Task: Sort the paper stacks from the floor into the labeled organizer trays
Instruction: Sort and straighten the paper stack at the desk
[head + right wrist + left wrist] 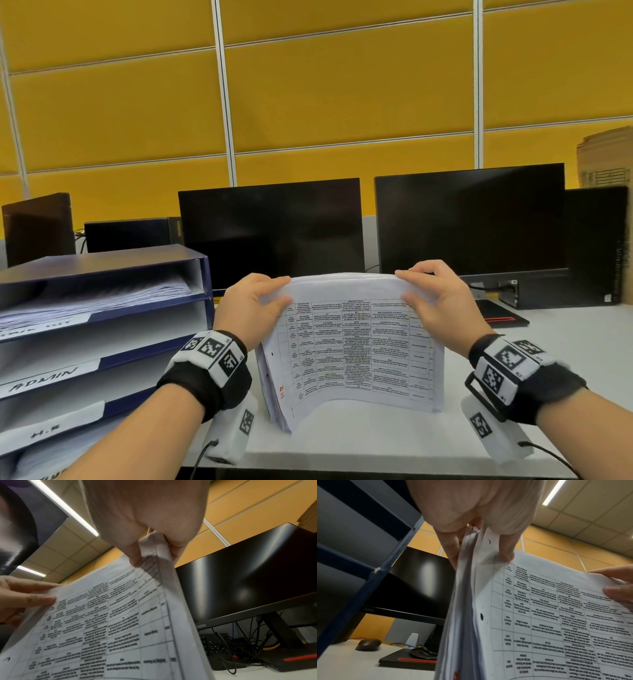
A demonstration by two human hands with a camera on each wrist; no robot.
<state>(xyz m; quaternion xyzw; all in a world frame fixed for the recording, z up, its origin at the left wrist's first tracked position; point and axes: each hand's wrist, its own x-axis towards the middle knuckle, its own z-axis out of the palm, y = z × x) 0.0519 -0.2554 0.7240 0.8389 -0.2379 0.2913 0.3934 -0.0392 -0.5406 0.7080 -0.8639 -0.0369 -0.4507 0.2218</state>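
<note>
A thick paper stack [352,349] printed with a table stands on its lower edge on the white desk [565,342], bowed toward me. My left hand [263,298] pinches its upper left corner, thumb in front and fingers behind. My right hand [423,291] pinches the upper right corner the same way. The left wrist view shows the paper stack [539,615] edge-on, held by my left hand [481,545]. The right wrist view shows the paper stack [111,622] under my right hand [150,553]. A blue organizer [205,270] with labeled trays stands at the left.
Organizer trays are labeled ADMIN [44,377] and H.R [46,435]; the top tray holds papers [113,298]. Two dark monitors [270,233] [469,222] stand behind the stack. A mouse [368,644], a keyboard [216,649] and cables lie near their stands. A cardboard box [604,157] sits far right.
</note>
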